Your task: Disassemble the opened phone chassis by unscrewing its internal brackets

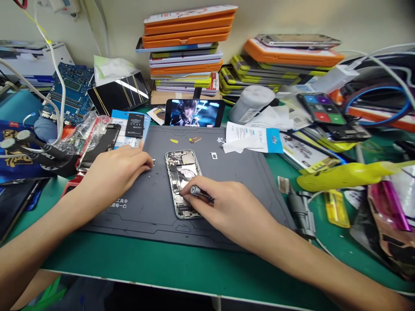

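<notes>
An opened phone (184, 172) lies on the dark grey work mat (142, 216), its circuit boards and metal parts bare. My right hand (223, 203) is over its lower right side, with fingers closed round a screwdriver (201, 193). The round grey end of the screwdriver's handle shows; its tip is hidden. My right fingertips meet at the phone's inner parts. To the left, my left hand (126, 168) rests on the mat with its fingers curled together beside some tiny metal pieces (154, 162). Whatever those fingers hold is hidden. A small white SIM tray (213, 156) lies right of the phone.
Behind the mat a propped phone (195, 113) plays a video. Stacks of orange boxes (189, 30) stand against the wall. On the left are a black battery (135, 125) and a blue circuit board (69, 86); on the right, a yellow bottle (343, 175) and a screwdriver-like grey tool (301, 211).
</notes>
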The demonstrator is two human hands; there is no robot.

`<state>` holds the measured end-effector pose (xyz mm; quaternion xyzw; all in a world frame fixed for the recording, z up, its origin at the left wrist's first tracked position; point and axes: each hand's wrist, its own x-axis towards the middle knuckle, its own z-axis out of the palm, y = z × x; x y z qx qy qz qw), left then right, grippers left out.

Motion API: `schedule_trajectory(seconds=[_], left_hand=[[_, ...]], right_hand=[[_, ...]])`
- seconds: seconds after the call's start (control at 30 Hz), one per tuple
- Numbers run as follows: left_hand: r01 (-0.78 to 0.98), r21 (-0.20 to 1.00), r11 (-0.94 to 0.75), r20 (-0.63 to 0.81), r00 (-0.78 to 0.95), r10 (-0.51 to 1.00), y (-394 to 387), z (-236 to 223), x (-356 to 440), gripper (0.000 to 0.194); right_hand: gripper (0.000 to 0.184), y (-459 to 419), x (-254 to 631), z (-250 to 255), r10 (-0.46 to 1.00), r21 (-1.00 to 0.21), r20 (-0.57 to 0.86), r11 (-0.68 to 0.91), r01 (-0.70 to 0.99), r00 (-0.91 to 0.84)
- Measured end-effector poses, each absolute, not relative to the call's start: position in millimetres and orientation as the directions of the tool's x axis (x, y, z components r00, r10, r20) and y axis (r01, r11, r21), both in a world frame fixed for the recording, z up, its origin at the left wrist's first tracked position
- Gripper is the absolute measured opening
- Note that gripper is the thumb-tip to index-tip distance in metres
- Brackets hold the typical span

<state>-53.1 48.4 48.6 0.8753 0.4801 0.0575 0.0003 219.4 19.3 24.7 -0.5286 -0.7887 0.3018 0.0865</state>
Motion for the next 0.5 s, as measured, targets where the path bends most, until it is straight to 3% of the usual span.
schedule_trajectory(seconds=[0.27,0.5], left_hand=[[0.878,0.111,-0.466,0.108,0.455,0.884,46.0,50.5,-49.9,0.029],[0.871,0.063,-0.487,0.149,0.474,0.868,43.8,49.0,-46.9,0.034]], right_hand=[[0.014,20.1,218.6,26.4,0.898,-0.621,-0.136,0.253,0.742,-0.419],[0.014,21.6,216.3,27.0,0.903,-0.694,-0.258,0.073,0.717,-0.342]])
